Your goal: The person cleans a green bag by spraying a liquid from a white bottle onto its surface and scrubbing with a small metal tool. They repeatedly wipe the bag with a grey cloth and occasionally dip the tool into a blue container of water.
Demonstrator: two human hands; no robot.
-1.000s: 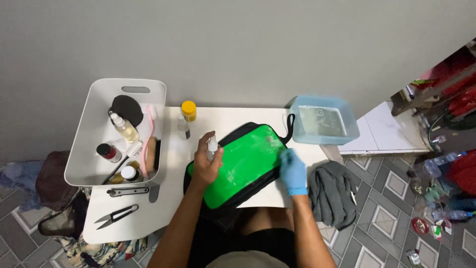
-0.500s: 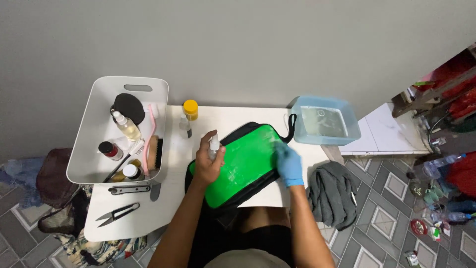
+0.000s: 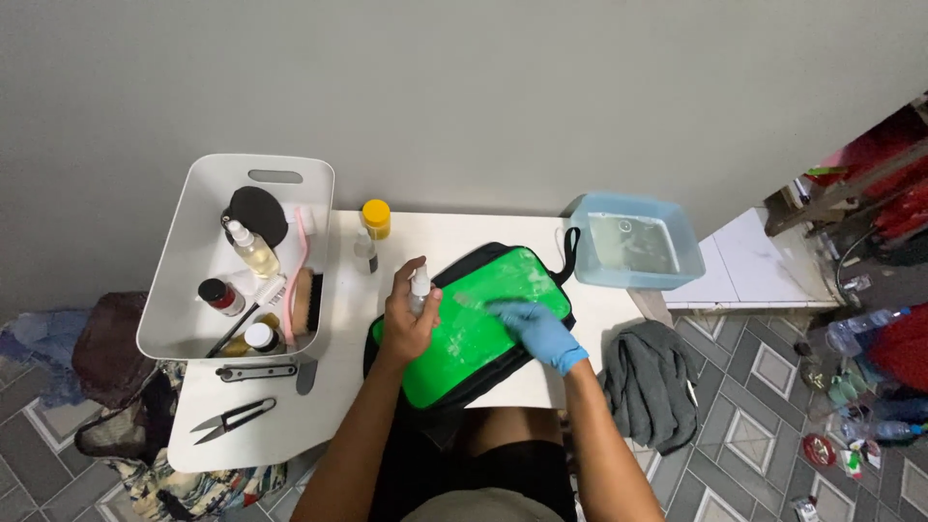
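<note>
Head view, sole view on record: my left hand has its fingers clamped round a small clear spray bottle, nozzle up, held over the left part of the green bag. My right hand, in a blue glove, lies flat on the green panel with its fingers together and extended; whether a cloth sits beneath them I cannot tell. Bag lies on the white desk, directly under both hands, its black edge near my lap. Judgement: the step in hand is spraying and wiping the panel; pale smears remain, so the work appears partway done. Next move calls for even rubbing across those smears while the bottle stays clear. Noted nearby: white basket of supplies left, blue water tub right, snips at the desk's near left.
</note>
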